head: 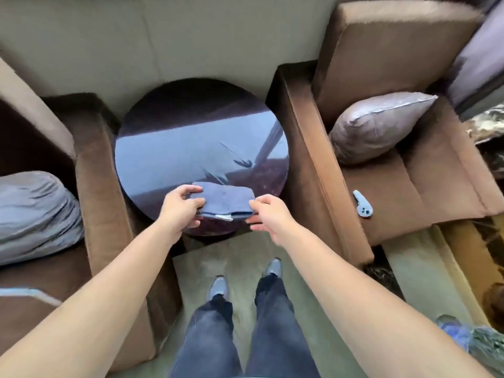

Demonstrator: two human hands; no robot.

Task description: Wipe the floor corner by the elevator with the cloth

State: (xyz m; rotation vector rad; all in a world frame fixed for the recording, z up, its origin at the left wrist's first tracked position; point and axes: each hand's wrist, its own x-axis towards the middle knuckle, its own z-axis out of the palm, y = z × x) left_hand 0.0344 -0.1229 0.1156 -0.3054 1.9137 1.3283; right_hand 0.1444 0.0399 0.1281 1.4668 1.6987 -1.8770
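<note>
A folded blue cloth (222, 201) with a small white tag lies at the near edge of a round, glossy dark table (191, 148). My left hand (181, 211) grips the cloth's left end, thumb on top and fingers underneath. At the cloth's right end, my right hand (268, 214) has its fingertips touching the edge, fingers apart around it. No elevator or floor corner shows in this view.
Brown armchairs flank the table: one on the left (92, 170) with a grey cushion (32, 214), one on the right (409, 173) with a grey pillow (376, 126) and a small blue gadget (362, 204). I stand on a greenish rug (242, 271).
</note>
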